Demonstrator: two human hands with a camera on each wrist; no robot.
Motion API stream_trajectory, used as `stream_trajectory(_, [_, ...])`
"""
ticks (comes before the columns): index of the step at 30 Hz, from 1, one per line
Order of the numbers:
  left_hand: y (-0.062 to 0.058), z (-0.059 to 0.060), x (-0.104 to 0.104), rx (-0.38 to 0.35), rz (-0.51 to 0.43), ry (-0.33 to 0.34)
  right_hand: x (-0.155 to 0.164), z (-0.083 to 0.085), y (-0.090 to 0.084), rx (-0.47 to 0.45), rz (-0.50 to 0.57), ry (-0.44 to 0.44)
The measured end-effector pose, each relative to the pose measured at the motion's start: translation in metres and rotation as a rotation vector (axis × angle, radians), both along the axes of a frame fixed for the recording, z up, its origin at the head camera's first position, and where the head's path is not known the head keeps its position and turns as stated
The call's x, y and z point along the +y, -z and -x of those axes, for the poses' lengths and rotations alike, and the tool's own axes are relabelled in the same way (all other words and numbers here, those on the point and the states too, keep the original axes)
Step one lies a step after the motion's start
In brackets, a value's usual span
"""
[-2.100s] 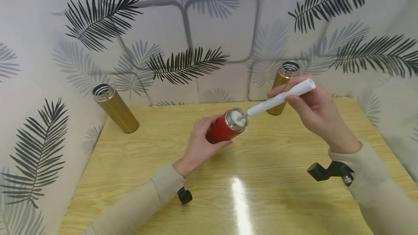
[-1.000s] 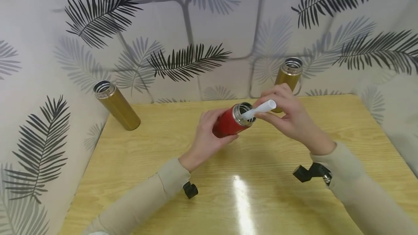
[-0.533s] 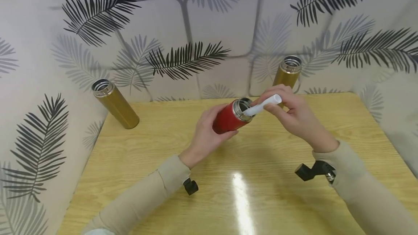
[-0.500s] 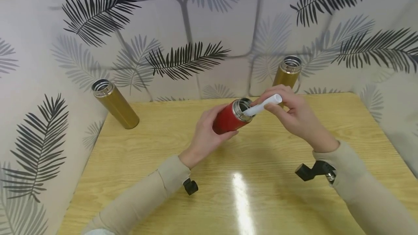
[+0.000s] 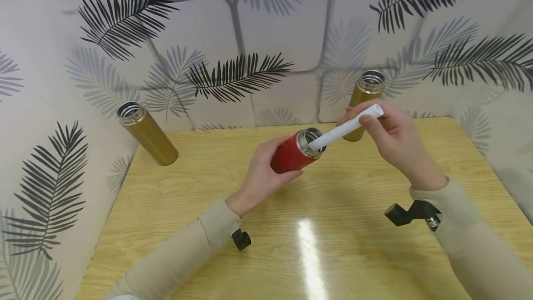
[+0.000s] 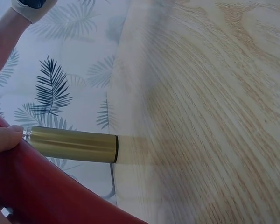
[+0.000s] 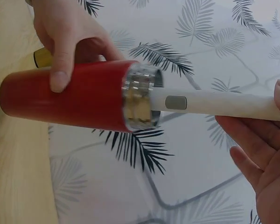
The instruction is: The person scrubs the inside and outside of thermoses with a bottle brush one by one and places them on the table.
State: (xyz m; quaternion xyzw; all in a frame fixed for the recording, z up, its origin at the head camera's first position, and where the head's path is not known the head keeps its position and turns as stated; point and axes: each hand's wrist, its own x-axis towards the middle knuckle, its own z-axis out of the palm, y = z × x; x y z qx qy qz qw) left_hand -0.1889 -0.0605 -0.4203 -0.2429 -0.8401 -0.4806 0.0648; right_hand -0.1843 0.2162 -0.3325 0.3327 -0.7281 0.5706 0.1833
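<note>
My left hand (image 5: 260, 175) grips a red flask (image 5: 291, 155) and holds it tilted above the wooden table (image 5: 208, 207), its steel mouth (image 5: 311, 141) pointing up and right. A white brush handle (image 5: 347, 126) runs into that mouth, and my right hand (image 5: 393, 140) pinches its upper end. The brush head is hidden inside the flask. The right wrist view shows the red flask (image 7: 65, 95) in my left hand (image 7: 67, 39), the white handle (image 7: 214, 102) with a grey button entering it, and my right hand (image 7: 263, 154). In the left wrist view the red flask (image 6: 42, 193) fills the lower left.
Two open gold flasks stand near the back of the table, one at the left (image 5: 146, 133) and one at the right (image 5: 364, 101) just behind my right hand. The leaf-patterned wall (image 5: 266, 36) closes in the table on three sides.
The white handle has been drawn partway out of the red flask since half a second ago, with my right hand moving up and right. My left hand keeps the flask almost still.
</note>
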Motion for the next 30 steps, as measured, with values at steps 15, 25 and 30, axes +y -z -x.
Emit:
stream_trajectory(15, [-0.001, 0.0, 0.0, 0.018, 0.045, 0.0, 0.005, 0.002, -0.004, -0.005, 0.053, 0.033])
stream_trajectory(25, [-0.001, 0.0, 0.007, 0.021, 0.005, -0.003, -0.013, 0.003, 0.017, 0.033, -0.12, 0.078])
stream_trajectory(30, [-0.003, -0.003, 0.007, 0.014, 0.001, 0.016, -0.016, 0.001, 0.016, -0.007, -0.071, 0.078])
